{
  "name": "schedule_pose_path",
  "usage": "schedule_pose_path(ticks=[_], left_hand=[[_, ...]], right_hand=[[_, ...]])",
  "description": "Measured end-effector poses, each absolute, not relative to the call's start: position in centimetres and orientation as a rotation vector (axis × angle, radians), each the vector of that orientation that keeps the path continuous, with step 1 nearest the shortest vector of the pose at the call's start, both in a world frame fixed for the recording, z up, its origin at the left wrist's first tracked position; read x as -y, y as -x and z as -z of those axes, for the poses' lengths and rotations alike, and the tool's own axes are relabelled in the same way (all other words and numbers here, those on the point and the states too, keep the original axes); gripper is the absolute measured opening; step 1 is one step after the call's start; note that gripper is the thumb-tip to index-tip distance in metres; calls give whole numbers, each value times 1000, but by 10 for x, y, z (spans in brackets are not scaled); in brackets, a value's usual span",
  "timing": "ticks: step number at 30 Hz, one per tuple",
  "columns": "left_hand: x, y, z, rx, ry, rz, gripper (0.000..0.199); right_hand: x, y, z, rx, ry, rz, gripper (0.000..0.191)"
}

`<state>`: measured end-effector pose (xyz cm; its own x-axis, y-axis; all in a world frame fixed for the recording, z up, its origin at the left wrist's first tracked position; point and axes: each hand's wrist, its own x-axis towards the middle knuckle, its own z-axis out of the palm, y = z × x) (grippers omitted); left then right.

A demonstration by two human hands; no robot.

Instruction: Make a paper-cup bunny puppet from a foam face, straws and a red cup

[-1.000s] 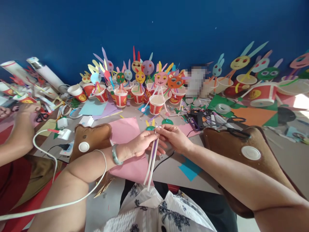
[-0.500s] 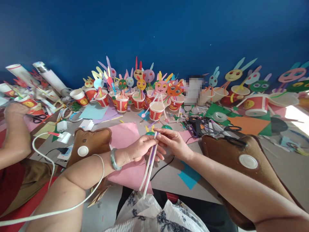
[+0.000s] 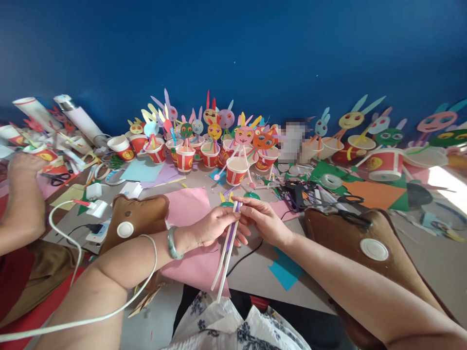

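Note:
Two long narrow white strips [image 3: 226, 263] slant down toward my lap, with a purple strip [image 3: 230, 239] between them near the top. My left hand [image 3: 209, 227] pinches the strips between thumb and fingers close to their upper end. From the other side, the thumb and index finger of my right hand [image 3: 268, 222] close on that same end, while its lower fingers curl loosely behind the strips. Just beyond my fingertips lie green paper pieces, one with yellow ears [image 3: 226, 200]. Pink paper [image 3: 189, 265] spreads beneath my left wrist.
Red-and-white paper cups [image 3: 238, 171] with paper rabbit faces line the blue wall. Brown plush cushions [image 3: 140, 214] flank my arms. Scissors [image 3: 352, 199], a tape roll [image 3: 331, 181] and blue paper [image 3: 286, 272] lie rightward. A white cable [image 3: 109, 318] crosses my left arm; another person's arm [image 3: 24, 204] is far left.
The view has tilted slightly, so the tabletop sits a little lower. Both hands keep hold of the strips, and the purple strip shows more clearly between the white ones at the top.

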<state>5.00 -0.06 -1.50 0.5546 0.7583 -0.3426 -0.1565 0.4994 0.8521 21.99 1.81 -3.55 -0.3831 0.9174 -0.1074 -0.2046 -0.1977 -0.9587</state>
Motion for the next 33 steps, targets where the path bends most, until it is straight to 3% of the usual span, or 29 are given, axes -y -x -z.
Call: schedule_pose_path(ticks=[2,6,33], left_hand=[[1,-50,16,-808,-882,-639,37],[3,-52,17,-850,-861,-618,33],[2,-50,24,-910,-780,-540,24]], right_hand=[[-17,-218,33,1152,915,-1778,49],[-16,-215,29,1079,891,-1846,33],[-16,-213,33,1179,1110,-1672,44]])
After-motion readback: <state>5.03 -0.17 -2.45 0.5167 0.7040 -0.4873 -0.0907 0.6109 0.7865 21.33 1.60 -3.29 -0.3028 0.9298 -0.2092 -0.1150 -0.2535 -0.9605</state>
